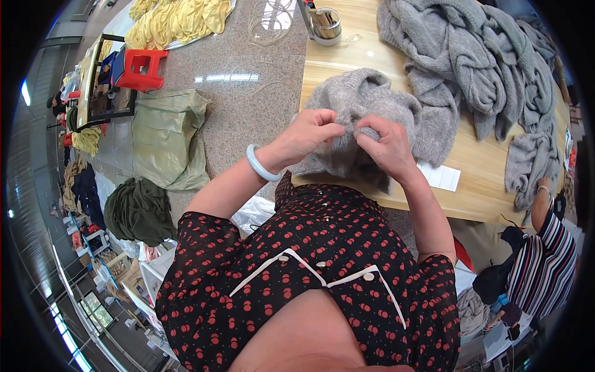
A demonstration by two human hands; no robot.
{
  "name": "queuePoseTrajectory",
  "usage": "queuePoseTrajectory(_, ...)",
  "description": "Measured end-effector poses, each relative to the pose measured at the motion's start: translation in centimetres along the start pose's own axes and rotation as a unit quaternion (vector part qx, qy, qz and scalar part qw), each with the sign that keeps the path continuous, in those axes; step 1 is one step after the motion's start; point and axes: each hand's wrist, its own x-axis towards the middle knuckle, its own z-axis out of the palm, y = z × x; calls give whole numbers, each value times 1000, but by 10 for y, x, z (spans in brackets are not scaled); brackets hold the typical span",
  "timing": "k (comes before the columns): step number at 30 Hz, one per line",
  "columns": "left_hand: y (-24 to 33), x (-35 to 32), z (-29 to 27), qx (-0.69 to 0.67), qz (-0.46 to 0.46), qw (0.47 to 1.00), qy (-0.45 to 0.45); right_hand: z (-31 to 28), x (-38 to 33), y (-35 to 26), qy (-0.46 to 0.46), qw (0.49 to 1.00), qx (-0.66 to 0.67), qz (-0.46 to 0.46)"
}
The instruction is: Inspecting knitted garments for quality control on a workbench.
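Left forearm: bare, rising from the lower middle toward the near edge of the desk, elbow bent, a pale ring around the wrist.
Left hand (308, 133): palm turned down, fingers curled inward, thumb and fingertips pinched together.
Right forearm: bare, climbing steeply from the short sleeve, wrist bent inward over the desk's near edge.
Right hand (385, 144): knuckles up, fingers folded tight in a pinch.
Spacing: the two hands sit just beside each other, fingertips nearly meeting.

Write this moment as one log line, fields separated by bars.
left hand pinching grey knit | right hand pinching same knit | knit on wooden table | grey pile behind
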Motion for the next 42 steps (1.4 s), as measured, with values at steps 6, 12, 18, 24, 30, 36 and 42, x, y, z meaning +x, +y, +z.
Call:
queuePoseTrajectory(6,3,-1,-4,-47,-7,999,-9,-4,0,0,-23,999,10,42)
queuePoseTrajectory(12,2,2,1,45,45,997,32,-3,0,-5,-50,993,76,74)
queuePoseTrajectory(18,4,2,5,59,34,997,21,1,1,-10,-10,996,12,82)
queuePoseTrajectory(24,-6,5,22,273,177,935,142,10,3,-3,78,994,-77,16)
queuePoseTrajectory(30,-12,8,24,348,308,870,162,23,2,8,133,987,-78,-32)
queuePoseTrajectory(36,3,5,11,-168,7,986,14,-1,-7,5,55,998,-5,-26)
queuePoseTrajectory(42,24,-9,-2,-205,-32,976,-70,-37,-15,27,114,985,-131,24)
